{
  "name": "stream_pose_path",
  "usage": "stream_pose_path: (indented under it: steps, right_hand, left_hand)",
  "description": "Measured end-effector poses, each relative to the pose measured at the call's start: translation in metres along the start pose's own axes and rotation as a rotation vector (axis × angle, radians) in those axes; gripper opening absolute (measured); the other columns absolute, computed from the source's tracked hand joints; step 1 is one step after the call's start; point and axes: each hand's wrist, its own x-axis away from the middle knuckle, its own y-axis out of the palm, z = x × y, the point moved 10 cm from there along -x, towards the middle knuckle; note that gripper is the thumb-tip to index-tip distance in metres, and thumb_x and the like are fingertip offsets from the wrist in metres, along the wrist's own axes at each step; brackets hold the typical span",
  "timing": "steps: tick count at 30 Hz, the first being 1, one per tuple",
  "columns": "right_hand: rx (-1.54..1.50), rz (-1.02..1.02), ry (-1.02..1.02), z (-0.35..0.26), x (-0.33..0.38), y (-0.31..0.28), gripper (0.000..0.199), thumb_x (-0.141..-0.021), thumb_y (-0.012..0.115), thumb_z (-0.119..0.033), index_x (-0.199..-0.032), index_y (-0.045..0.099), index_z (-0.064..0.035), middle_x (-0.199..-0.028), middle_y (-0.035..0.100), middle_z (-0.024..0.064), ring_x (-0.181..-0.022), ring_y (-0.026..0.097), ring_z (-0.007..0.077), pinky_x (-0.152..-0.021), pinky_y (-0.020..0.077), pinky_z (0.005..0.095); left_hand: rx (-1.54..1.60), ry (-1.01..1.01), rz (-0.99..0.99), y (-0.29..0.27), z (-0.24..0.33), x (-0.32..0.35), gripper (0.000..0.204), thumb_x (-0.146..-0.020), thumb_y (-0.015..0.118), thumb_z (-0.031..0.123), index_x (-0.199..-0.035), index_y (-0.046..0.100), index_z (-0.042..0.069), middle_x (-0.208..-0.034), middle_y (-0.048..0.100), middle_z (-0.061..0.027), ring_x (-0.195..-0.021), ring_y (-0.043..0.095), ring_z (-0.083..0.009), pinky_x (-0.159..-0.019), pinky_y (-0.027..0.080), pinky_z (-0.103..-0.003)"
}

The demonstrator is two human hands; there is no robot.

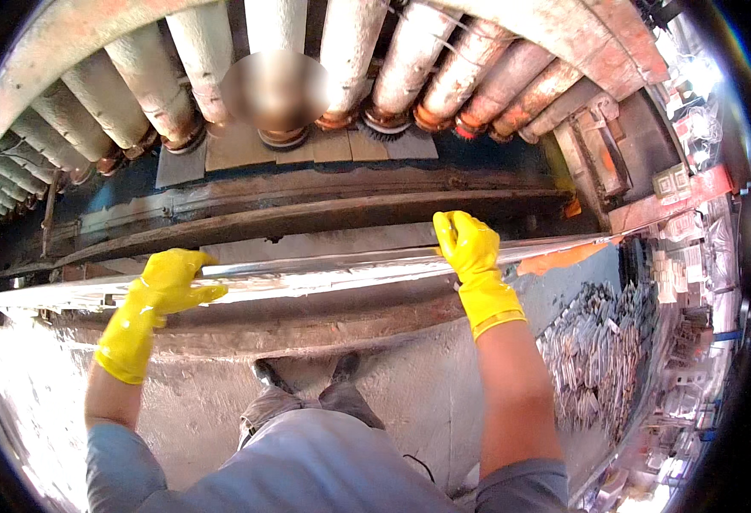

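Observation:
A long, thin grey slab (324, 260), seen almost edge-on, spans the gap between my two yellow-gloved hands. At its left end my left hand (170, 282) has the fingers above and the thumb below, closed round the end. The right end is in my right hand (468, 241), whose fingers are curled tightly. Just under the slab runs a bright, wet-looking rail (59, 293) along the machine's front edge. Glare hides where the slab and the rail touch.
Behind a brown metal beam (307, 209), several thick upright cylinders (350, 60) with round brush heads stand over pale flat slabs (405, 147). Many thin slabs (598, 359) are stacked on the floor at right. An orange flap (564, 257) hangs by the rail's right end.

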Motion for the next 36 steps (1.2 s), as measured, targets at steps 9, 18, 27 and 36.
stream_pose_path:
  steps: [9, 18, 27, 36]
  right_hand:
    - [-0.131, 0.071, -0.009, -0.013, -0.032, -0.012, 0.034, -0.093, 0.073, -0.046, -0.085, 0.075, -0.0133, -0.072, 0.073, 0.0095, -0.067, 0.071, 0.0353, -0.062, 0.0553, 0.0464]
    - [-0.146, 0.036, -0.479, -0.085, 0.038, -0.06, 0.053, -0.091, 0.076, -0.031, -0.136, 0.065, -0.0056, -0.139, 0.064, 0.0196, -0.129, 0.059, 0.0406, -0.112, 0.046, 0.0466]
    - [-0.11, 0.572, -0.594, -0.197, -0.006, -0.433, 0.069, -0.089, 0.079, -0.016, -0.151, 0.052, -0.002, -0.156, 0.048, 0.024, -0.145, 0.047, 0.0417, -0.121, 0.0371, 0.0495]
    - [0.212, 1.04, -1.013, -0.304, -0.07, -0.574, 0.056, -0.088, 0.078, -0.02, -0.139, 0.063, -0.003, -0.14, 0.062, 0.0248, -0.131, 0.056, 0.0466, -0.112, 0.0448, 0.0505]
  left_hand:
    - [-0.056, -0.139, 0.183, -0.031, -0.01, -0.016, 0.063, -0.071, 0.086, 0.054, -0.114, 0.077, 0.01, -0.11, 0.076, -0.0183, -0.106, 0.071, -0.0356, -0.091, 0.055, -0.045]
    - [-0.198, -0.084, 0.511, -0.022, -0.029, -0.015, 0.066, -0.064, 0.089, 0.059, -0.108, 0.078, 0.011, -0.111, 0.075, -0.0191, -0.109, 0.07, -0.038, -0.091, 0.055, -0.049]
    - [-0.123, -0.134, 0.473, -0.016, -0.032, 0.008, 0.072, -0.055, 0.095, 0.059, -0.111, 0.079, 0.016, -0.112, 0.076, -0.0174, -0.107, 0.071, -0.0372, -0.092, 0.056, -0.046]
    - [-0.177, -0.112, 0.48, -0.009, -0.019, 0.015, 0.072, -0.056, 0.093, 0.062, -0.109, 0.08, 0.016, -0.109, 0.076, -0.0164, -0.108, 0.071, -0.038, -0.093, 0.055, -0.046]
